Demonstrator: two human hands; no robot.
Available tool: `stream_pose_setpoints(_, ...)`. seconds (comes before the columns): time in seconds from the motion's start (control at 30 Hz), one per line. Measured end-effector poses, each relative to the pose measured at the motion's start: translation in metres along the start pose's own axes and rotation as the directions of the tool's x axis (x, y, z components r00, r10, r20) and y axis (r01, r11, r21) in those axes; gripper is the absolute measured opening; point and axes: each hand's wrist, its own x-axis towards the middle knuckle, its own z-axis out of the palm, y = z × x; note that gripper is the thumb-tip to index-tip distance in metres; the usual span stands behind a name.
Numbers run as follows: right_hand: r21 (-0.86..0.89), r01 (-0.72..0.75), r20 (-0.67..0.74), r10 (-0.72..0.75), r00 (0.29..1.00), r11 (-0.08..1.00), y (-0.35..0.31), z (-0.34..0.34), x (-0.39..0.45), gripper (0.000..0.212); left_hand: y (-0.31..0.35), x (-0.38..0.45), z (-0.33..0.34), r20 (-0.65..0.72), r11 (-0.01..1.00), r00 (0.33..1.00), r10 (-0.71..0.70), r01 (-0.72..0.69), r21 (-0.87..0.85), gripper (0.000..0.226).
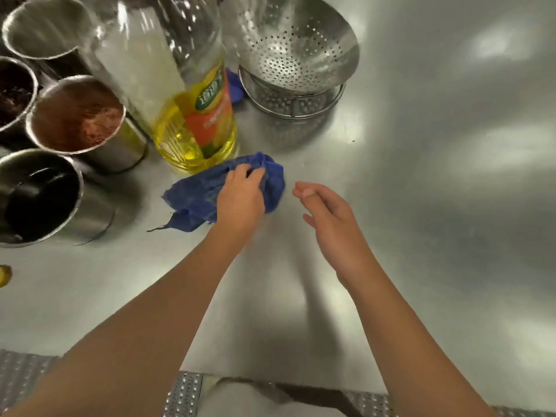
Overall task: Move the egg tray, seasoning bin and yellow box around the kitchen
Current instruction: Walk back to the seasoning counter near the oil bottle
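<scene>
The oil bottle (197,121) at the far left centre carries an orange and green label with a green badge and pale characters, too blurred to read. It holds yellow oil in its lower part and stands on the steel counter (421,191), a brushed, shiny surface that reflects soft patches of light. Just near of the bottle lies a crumpled blue cloth (195,200). The left hand (240,197) rests on the cloth with its fingers curled into the folds, gripping it. The right hand (328,218) hovers just right of the cloth, apart from it, fingers loosely bent and holding nothing.

Along the left edge stand round steel canisters: one (78,115) filled with reddish-brown powder, one (15,91) with dark flakes, one (39,197) dark inside, and a blurred one (42,28) at the far corner. To the far right of the bottle a perforated steel colander (294,46) sits tilted on a steel basket (288,100). The near counter edge meets studded metal flooring (24,374).

The egg tray, seasoning bin and yellow box cannot be made out as such here.
</scene>
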Motion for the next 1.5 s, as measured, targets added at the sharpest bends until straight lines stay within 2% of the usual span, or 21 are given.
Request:
stream_pose_setpoints(0.17,0.031,-0.022,-0.073,0.025,0.997,0.999,0.009,-0.057,0.027,0.023,0.076,0.055,0.021,0.012,0.999,0.999,0.052,-0.052,-0.011,0.028)
stream_pose_setpoints(0.27,0.059,-0.035,-0.133,0.043,0.990,0.998,0.015,-0.084,0.041,0.027,0.107,0.081,0.036,0.006,0.991,0.991,0.131,-0.131,-0.010,0.029)
stream_pose_setpoints(0.37,0.112,-0.023,-0.180,0.043,0.983,0.993,0.015,-0.104,0.048,0.022,0.142,0.099,0.047,0.041,0.975,0.975,0.220,-0.219,-0.034,0.031)
stream_pose_setpoints(0.43,0.137,0.001,-0.209,0.027,0.978,0.991,0.013,-0.112,0.052,0.018,0.164,0.106,0.054,0.095,0.947,0.943,0.320,-0.314,-0.072,0.031)
stream_pose_setpoints(0.53,0.135,0.035,-0.244,-0.001,0.970,0.990,0.009,-0.120,0.060,0.020,0.180,0.095,0.068,0.114,0.854,0.850,0.514,-0.495,-0.159,0.027)
stream_pose_setpoints(0.6,0.145,0.034,-0.251,0.003,0.968,0.989,0.007,-0.122,0.064,0.020,0.170,0.089,0.071,0.079,0.859,0.861,0.503,-0.488,-0.154,0.032)
stream_pose_setpoints(0.7,0.162,0.033,-0.232,0.006,0.973,0.986,0.004,-0.120,0.068,0.018,0.144,0.100,0.062,0.067,0.918,0.916,0.396,-0.392,-0.065,0.045)
stream_pose_setpoints(0.8,0.160,0.017,-0.214,0.018,0.977,0.987,0.005,-0.120,0.069,0.020,0.131,0.118,0.056,0.073,0.961,0.958,0.276,-0.278,0.015,0.049)
stream_pose_setpoints(0.9,0.136,0.007,-0.212,0.022,0.977,0.991,0.011,-0.126,0.067,0.025,0.151,0.133,0.058,0.059,0.967,0.971,0.233,-0.237,0.089,0.045)
stream_pose_setpoints(1.17,0.175,0.016,-0.293,0.037,0.955,0.984,0.031,-0.156,0.061,0.028,0.220,0.212,0.066,0.031,0.968,0.972,0.233,-0.235,0.086,0.041)
stream_pose_setpoints(1.27,0.191,0.018,-0.303,0.041,0.952,0.981,0.036,-0.157,0.062,0.026,0.237,0.204,0.068,0.103,0.939,0.945,0.312,-0.323,0.117,0.034)
stream_pose_setpoints(1.4,0.214,0.041,-0.309,0.028,0.951,0.976,0.036,-0.156,0.056,0.018,0.236,0.149,0.080,0.170,0.823,0.844,0.509,-0.535,0.192,0.027)
stream_pose_setpoints(1.5,0.215,0.054,-0.296,0.012,0.955,0.975,0.035,-0.151,0.044,0.021,0.224,0.119,0.081,0.219,0.793,0.810,0.544,-0.582,0.180,0.030)
